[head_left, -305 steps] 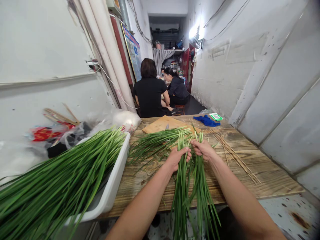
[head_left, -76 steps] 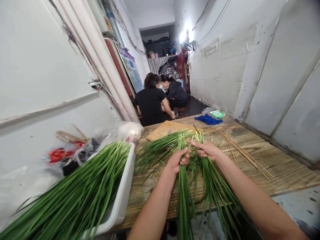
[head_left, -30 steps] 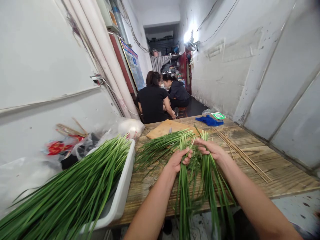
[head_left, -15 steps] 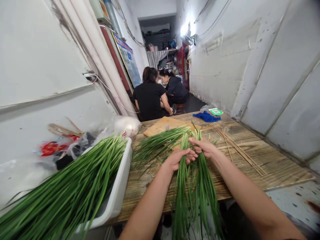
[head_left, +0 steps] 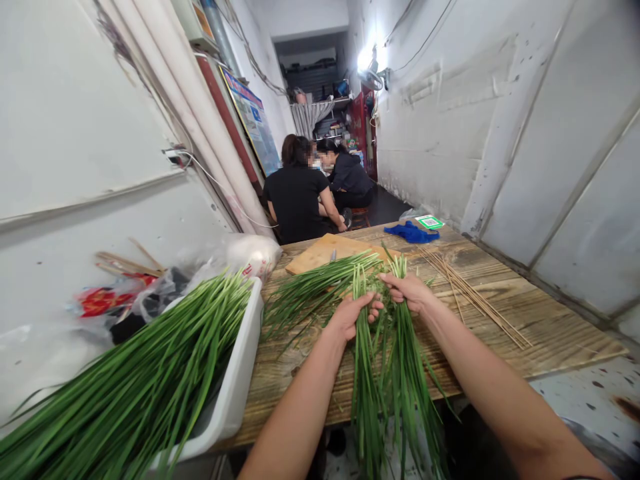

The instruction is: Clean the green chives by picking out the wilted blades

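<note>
Two bunches of Chinese chives hang side by side over the table's near edge, pale stem ends up. My left hand [head_left: 356,315] is closed round the left bunch of chives [head_left: 366,380] just below its pale ends. Around the right bunch of chives [head_left: 407,373] my right hand [head_left: 404,291] is closed, thumb and forefinger pinched near the stems. Loose green trimmings [head_left: 377,293] lie on the wood between and behind the hands. Beyond my left hand, another pile of chives [head_left: 320,280] lies partly across a wooden cutting board [head_left: 313,255].
A white plastic tub [head_left: 237,380] heaped with long chives [head_left: 145,373] stands left. Thin wooden sticks [head_left: 475,297], a blue cloth [head_left: 413,232] and a green-edged code card [head_left: 430,222] lie on the wooden table [head_left: 545,320]. Plastic bags [head_left: 255,253] sit behind the tub. Two people sit beyond.
My hands have drawn slightly apart, the left one moving a little down with its bunch. More loose trimmings show between the two bunches.
</note>
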A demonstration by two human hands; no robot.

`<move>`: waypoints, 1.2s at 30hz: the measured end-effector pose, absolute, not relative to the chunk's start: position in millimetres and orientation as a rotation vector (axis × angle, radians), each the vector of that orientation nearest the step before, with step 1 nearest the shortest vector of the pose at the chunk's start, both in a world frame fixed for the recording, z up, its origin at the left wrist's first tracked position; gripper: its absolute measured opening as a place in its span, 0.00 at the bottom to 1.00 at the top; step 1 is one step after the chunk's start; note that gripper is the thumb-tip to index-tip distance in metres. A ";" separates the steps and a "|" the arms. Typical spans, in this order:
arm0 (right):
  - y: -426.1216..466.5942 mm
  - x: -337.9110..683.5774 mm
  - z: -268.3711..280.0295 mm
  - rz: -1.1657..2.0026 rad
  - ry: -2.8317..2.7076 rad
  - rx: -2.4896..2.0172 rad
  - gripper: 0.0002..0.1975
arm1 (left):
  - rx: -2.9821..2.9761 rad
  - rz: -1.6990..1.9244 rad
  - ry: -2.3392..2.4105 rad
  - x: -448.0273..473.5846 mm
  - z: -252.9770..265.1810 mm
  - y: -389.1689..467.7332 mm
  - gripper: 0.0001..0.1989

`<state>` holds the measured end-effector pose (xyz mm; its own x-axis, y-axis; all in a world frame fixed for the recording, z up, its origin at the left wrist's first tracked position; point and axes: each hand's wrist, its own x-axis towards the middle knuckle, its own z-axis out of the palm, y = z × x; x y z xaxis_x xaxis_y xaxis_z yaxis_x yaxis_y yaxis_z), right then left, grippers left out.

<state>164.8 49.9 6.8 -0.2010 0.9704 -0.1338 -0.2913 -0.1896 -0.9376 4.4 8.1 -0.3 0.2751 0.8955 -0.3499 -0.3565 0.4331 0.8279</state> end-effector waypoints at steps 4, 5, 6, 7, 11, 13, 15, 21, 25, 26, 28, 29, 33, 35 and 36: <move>56.4 170.8 5.4 1.546 -0.906 -0.958 0.20 | 0.740 0.938 0.933 4.4 -0.8 7.2 0.09; 58.7 172.9 5.2 1.530 -0.872 -0.949 0.20 | 0.739 0.933 0.935 4.5 -0.9 7.2 0.09; 61.2 175.3 4.8 1.510 -0.834 -0.948 0.19 | 0.738 0.938 0.941 4.7 -1.0 7.4 0.09; 63.8 177.7 4.3 1.488 -0.797 -0.953 0.19 | 0.736 0.970 0.958 4.7 -1.3 8.1 0.09; 73.4 186.9 0.6 1.378 -0.701 -1.023 0.16 | 0.752 1.354 1.117 2.8 -5.3 14.8 0.07; 76.5 189.9 -1.7 1.327 -0.698 -1.060 0.15 | 0.781 1.541 1.207 1.1 -8.2 19.1 0.08; 77.7 191.4 -3.3 1.292 -0.720 -1.085 0.15 | 0.826 1.641 1.280 0.1 -9.8 21.6 0.07; 65.5 187.0 8.3 1.252 -0.851 -1.067 0.19 | 0.906 1.364 1.055 2.4 -2.2 12.2 0.14; 46.6 175.2 20.8 1.620 -1.106 -0.923 0.16 | 0.980 1.010 0.878 4.5 1.7 3.9 0.20; 42.3 171.2 21.8 1.656 -1.155 -0.910 0.16 | 0.995 0.954 0.849 5.1 1.6 2.7 0.20; 36.2 163.7 21.1 1.669 -1.240 -0.901 0.17 | 1.016 0.872 0.794 6.4 0.6 1.3 0.21; 34.6 160.7 19.8 1.657 -1.266 -0.899 0.18 | 1.019 0.846 0.772 6.9 -0.2 1.3 0.21; 35.5 157.8 15.8 1.617 -1.245 -0.950 0.19 | 0.958 0.893 0.773 6.6 -2.8 4.9 0.22; 37.5 160.0 16.4 1.640 -1.203 -0.942 0.18 | 0.910 0.966 0.813 5.5 -3.2 7.5 0.23; 38.4 161.5 17.1 1.654 -1.187 -0.924 0.17 | 0.890 0.994 0.830 4.9 -3.0 8.5 0.23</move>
<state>161.5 38.4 17.1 -0.3410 0.9370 -0.0765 -0.2275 -0.1612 -0.9603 4.9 8.5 -3.0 0.3209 0.9317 -0.1700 -0.3334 0.2791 0.9005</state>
